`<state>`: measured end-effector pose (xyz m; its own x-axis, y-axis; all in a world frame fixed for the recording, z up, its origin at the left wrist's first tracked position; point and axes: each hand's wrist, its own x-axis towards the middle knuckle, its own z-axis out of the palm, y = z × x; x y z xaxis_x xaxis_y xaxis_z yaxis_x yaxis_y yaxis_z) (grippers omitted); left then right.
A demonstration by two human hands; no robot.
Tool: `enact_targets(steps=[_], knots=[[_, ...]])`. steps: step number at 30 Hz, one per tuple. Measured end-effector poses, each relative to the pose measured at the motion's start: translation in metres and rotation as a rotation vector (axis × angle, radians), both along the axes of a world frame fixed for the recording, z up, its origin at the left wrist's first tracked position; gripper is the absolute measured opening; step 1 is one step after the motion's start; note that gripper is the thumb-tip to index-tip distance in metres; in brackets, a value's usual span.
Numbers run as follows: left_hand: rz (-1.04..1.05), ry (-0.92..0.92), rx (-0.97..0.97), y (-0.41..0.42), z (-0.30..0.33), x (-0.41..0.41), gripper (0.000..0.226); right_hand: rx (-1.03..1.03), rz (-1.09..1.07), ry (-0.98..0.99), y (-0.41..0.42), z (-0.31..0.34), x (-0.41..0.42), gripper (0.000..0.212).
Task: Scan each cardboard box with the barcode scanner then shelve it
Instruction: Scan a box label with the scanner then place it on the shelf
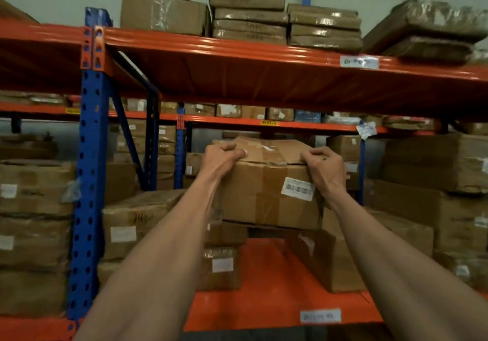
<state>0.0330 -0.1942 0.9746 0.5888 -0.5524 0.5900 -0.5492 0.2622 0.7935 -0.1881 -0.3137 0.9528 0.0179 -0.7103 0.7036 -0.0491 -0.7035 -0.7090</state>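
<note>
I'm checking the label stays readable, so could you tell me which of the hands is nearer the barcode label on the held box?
Right. The right hand grips the box's top corner just above the barcode label; the left hand grips the opposite top corner.

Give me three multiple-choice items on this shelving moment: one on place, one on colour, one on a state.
1. Where is the barcode label on the held cardboard box?
A. on its top flap
B. on its near face, toward the right hand
C. on its underside

2. What colour is the rack upright?
A. blue
B. yellow
C. green

3. How do the hands hold the box?
A. only the left hand touches it
B. both lie flat on top
C. both grip its top near corners

Answers: 1 B, the white label sits below the right hand; 2 A, the perforated post is blue; 3 C, fingers curl over both corners.
</note>
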Motion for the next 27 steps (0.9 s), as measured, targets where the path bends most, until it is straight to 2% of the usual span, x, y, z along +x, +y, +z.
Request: enact_targets(steps=[5,12,20,27], knots=[[0.005,0.023,-0.105,-0.03,0.035,0.087,0.063,-0.052,0.048,0.011,-0.034,0.051,0.091,0.031],[0.108,0.055,-0.124,-0.081,0.046,0.2,0.06,-0.085,0.115,0.033,-0.103,0.074,0.211,0.034],[0.138,0.116,-0.019,-0.139,0.021,0.287,0.054,0.037,0.155,0.118,-0.177,0.042,0.309,0.022],[0.14,0.144,0.09,-0.187,-0.027,0.315,0.039,0.152,0.183,0.121,-0.233,-0.02,0.34,0.039]])
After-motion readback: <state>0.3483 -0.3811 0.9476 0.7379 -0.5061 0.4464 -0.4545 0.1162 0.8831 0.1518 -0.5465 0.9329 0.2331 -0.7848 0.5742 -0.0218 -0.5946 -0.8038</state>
